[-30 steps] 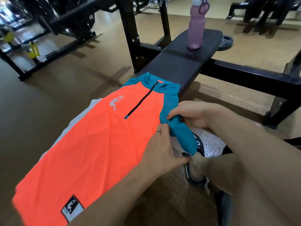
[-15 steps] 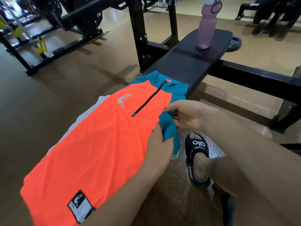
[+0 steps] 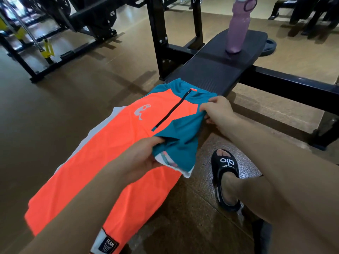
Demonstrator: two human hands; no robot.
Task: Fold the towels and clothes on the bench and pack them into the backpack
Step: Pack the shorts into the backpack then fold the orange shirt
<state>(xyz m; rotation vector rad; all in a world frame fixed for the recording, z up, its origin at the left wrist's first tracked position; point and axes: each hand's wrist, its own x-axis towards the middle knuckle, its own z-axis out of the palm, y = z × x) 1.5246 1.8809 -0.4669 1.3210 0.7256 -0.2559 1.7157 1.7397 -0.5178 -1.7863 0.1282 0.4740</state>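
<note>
So I'd just swung the teal sleeve (image 3: 180,131) up off the side where it had been dangling half a second before, and laid it across the front of the orange shirt (image 3: 113,153). My left hand (image 3: 141,158) pinched the cuff end, my right hand (image 3: 218,111) gripped the shoulder seam up by the collar, both holding cloth. That looked like the first sleeve fold nearly done, though the cuff wasn't flat yet and the other side wasn't touched, so plenty of folding left before any packing.

The shirt lay front-up along the near end of the desk (image 3: 220,70), hem hanging toward me.

Count: one shirt, with a pale edge of something showing under its far side, couldn't tell what. One pink bottle (image 3: 237,26) standing at the far end. One sandal (image 3: 224,173) on my foot. Zero backpacks in sight.
</note>
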